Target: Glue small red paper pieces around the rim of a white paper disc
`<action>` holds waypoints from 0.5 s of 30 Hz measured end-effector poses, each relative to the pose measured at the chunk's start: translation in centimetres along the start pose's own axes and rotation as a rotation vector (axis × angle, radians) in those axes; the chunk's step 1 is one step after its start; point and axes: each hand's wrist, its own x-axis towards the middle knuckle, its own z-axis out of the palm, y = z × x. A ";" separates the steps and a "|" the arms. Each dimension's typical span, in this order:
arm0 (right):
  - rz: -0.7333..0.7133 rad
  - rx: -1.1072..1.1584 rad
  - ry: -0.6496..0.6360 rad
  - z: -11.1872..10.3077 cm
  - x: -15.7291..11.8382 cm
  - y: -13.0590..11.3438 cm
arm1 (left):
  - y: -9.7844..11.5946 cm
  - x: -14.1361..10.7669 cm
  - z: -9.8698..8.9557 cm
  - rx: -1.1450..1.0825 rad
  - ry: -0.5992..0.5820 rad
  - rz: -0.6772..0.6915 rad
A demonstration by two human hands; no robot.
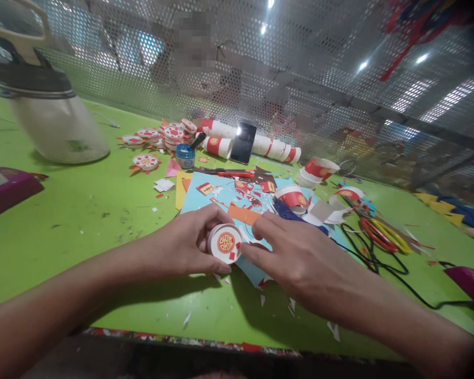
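Left forearm [71, 287] and right forearm [379, 310] lie nearest, over the green counter [114, 205]. The left hand [185, 239] has its grip pinching one white disc [220, 257] by the rim, between the two hands; the right hand [288, 252] reaches the disc's right edge, its grip half-curled, whether pinching anything I cannot tell. Two red pieces [231, 256] on the disc could skew if a fingertip drags, or the disc could twist if the left thumb slackens. Beyond: one light-blue sheet [193, 196], one orange strip [243, 213], one blue jar [185, 158], one phone [244, 143], one patterned disc [145, 162] apart from an uncountable heap [174, 132], one large jug [61, 123].
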 end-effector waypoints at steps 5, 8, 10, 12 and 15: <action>-0.063 0.016 0.034 -0.6 -0.5 0.1 | -0.2 0.0 -0.1 -0.005 -0.017 0.023; 0.074 0.137 0.149 -0.5 -1.0 -0.1 | -0.3 0.0 -0.1 -0.065 -0.026 0.059; 0.252 0.274 0.239 -0.1 -1.0 -0.4 | -0.3 0.0 0.0 -0.146 -0.041 0.064; 0.446 0.447 0.282 0.4 -0.8 -0.6 | -0.2 0.0 0.1 -0.212 -0.036 0.059; 0.694 0.729 0.232 1.2 0.0 -0.8 | 0.0 0.0 0.2 -0.266 0.016 0.068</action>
